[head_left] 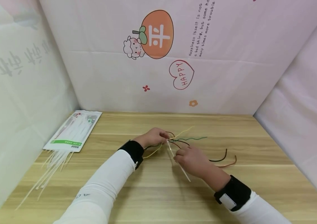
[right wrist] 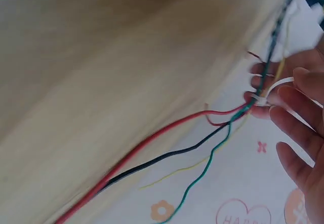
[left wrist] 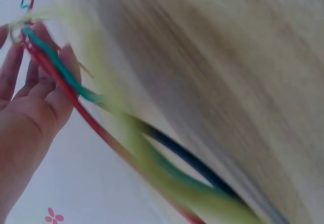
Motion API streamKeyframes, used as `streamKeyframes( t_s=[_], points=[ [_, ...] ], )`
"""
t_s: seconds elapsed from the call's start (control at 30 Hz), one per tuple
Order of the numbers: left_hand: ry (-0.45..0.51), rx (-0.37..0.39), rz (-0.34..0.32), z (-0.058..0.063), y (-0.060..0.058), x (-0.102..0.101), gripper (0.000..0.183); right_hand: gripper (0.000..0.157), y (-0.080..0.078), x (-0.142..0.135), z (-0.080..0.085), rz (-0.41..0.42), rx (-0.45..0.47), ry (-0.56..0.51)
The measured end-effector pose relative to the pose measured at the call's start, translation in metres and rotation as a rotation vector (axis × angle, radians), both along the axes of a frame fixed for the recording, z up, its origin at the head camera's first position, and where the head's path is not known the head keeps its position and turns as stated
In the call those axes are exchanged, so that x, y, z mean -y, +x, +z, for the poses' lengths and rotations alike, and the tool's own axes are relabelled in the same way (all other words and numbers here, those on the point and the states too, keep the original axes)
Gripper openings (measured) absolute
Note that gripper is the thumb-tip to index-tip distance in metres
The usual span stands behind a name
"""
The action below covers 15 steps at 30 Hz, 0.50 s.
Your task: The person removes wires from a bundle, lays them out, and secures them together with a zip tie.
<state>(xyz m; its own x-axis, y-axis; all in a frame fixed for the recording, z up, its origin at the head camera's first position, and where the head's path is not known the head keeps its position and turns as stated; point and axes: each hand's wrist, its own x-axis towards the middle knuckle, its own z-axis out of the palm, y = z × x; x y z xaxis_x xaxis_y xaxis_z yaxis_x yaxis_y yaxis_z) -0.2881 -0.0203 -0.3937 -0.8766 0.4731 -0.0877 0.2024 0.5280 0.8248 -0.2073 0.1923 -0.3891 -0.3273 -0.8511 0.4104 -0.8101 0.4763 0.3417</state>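
Note:
Near the middle of the table, my left hand pinches a bundle of thin wires: red, black, green and yellow. A white cable tie loops around the bundle beside the left fingertips. Its tail passes to my right hand, which grips it between thumb and fingers; the tail's end sticks out toward the table's front. In the left wrist view, wires blur across in front of the left hand. The cable tie's head is too small to make out clearly.
At the back left lies a clear-fronted packet of white cable ties. Several loose cable ties spill from its mouth toward the front. Printed white cloth walls off the back and both sides of the wooden table.

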Motion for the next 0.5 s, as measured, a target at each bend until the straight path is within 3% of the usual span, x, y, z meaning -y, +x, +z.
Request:
streamKeyframes(
  t_s=[0.1, 0.2, 0.37, 0.5],
  points=[
    [-0.031, 0.013, -0.015, 0.002, 0.002, 0.000, 0.026, 0.010, 0.000, -0.002, 0.000, -0.029, 0.059, 0.097],
    [-0.044, 0.021, -0.033, 0.002, 0.004, -0.001, 0.027, 0.013, -0.005, -0.001, 0.006, -0.094, 0.165, 0.109],
    [-0.019, 0.036, -0.033, 0.001, 0.007, -0.002, 0.024, 0.016, -0.027, 0.013, 0.025, -0.309, 0.268, 0.059],
    [-0.003, 0.021, -0.052, -0.001, 0.008, -0.006, 0.020, 0.017, -0.043, 0.022, 0.026, -0.343, 0.372, 0.126]
  ],
)
